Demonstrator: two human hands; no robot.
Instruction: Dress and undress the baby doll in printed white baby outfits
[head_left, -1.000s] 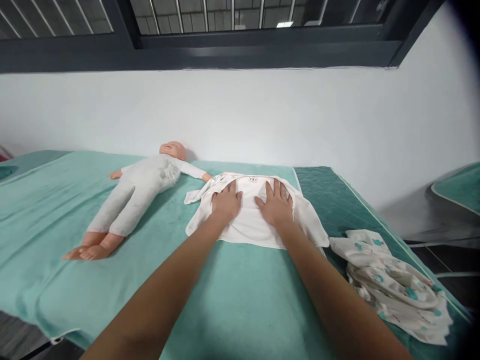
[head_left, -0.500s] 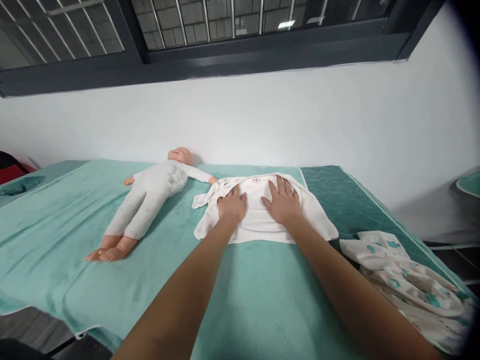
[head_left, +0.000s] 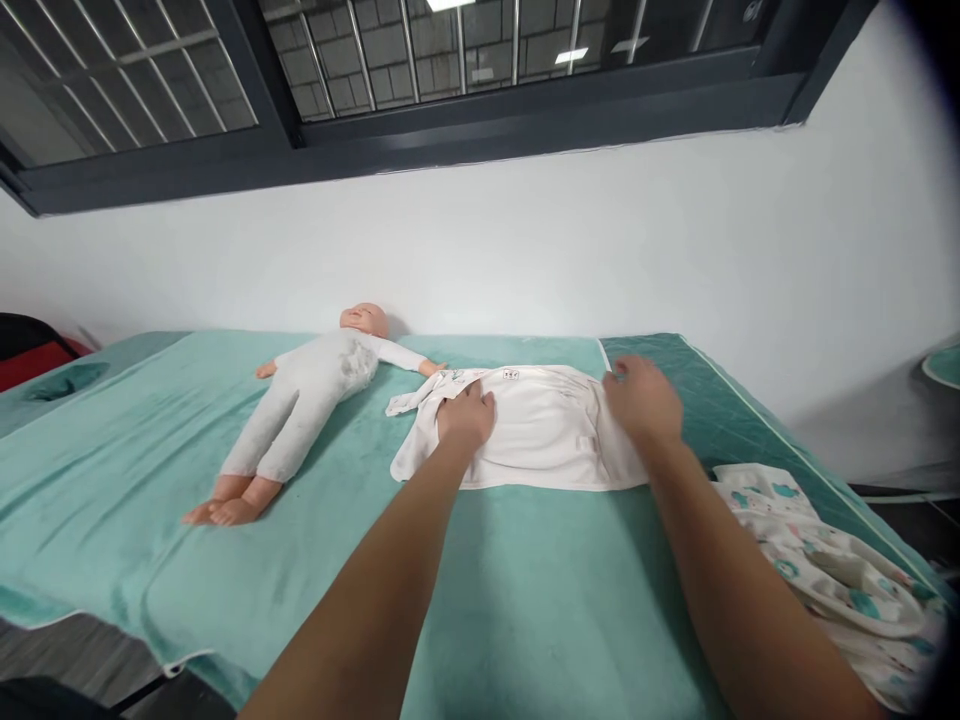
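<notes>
A white baby shirt (head_left: pixel 536 430) lies spread on the green cover, with small printed figures near its top edge and a narrow sleeve or tie sticking out at the left. My left hand (head_left: pixel 466 415) rests on its left part, fingers stretched out and pressing down. At the shirt's upper right side is my right hand (head_left: pixel 646 402), its fingers bent together in a pinch at the fabric edge; the fingertips are partly hidden. A baby doll (head_left: pixel 307 390) in a white suit lies on its back to the left, one hand touching the shirt's upper left corner.
A crumpled printed cloth (head_left: pixel 832 570) lies at the right, beside my right forearm. The light green cover (head_left: pixel 517 580) overlies a darker quilted one (head_left: pixel 667 350). Behind stands a white wall (head_left: pixel 517 250) under a barred window. A red and black item (head_left: pixel 34 350) is at far left.
My right hand has lifted from lying flat on the shirt and moved right to its side edge, fingers now bent. My left hand stays on the shirt. The view has shifted slightly.
</notes>
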